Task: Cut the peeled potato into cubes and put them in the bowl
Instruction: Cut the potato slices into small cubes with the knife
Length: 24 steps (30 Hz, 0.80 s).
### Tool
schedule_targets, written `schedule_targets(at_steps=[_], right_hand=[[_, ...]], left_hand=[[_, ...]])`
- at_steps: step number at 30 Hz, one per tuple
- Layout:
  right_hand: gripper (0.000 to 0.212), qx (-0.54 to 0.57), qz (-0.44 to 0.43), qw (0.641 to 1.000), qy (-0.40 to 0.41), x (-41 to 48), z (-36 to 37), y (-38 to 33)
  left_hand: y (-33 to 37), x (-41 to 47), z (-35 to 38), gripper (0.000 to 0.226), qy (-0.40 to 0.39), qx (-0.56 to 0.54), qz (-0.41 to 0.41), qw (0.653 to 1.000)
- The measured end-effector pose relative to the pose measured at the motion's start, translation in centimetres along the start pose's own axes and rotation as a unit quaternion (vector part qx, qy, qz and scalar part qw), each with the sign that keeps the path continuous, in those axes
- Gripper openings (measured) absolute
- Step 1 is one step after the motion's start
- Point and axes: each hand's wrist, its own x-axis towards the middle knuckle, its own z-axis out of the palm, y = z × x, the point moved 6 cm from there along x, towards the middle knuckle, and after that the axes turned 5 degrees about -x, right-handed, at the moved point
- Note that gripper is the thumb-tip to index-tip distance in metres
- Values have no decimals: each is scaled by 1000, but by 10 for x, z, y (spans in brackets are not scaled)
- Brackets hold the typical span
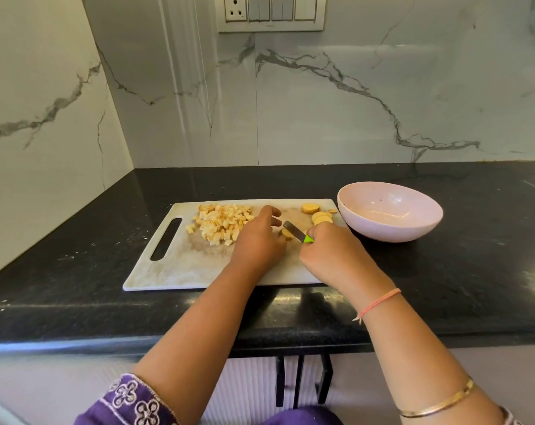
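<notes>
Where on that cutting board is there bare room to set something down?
Bare: near left corner of the cutting board, between handle slot and left hand. Crowded: its far half, with potato cubes, slices, knife and right hand.

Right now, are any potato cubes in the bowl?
No, the bowl shows only its bare pink inside; the cubes lie heaped on the board.
</notes>
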Motion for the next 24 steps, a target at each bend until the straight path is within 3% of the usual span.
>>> schedule_targets(at_steps=[16, 20, 24], right_hand=[[9, -62, -14, 998, 16, -5, -4, -13], [11, -91, -24, 996, -3, -6, -7, -22], [28, -114, -16, 993, -26, -5, -9, -23]], left_hand=[[0, 4, -1, 35, 23, 9, -17, 1000], [-4, 5, 1, 33, 29, 2, -29, 999], [-4, 6, 3, 32, 30, 3, -33, 999]])
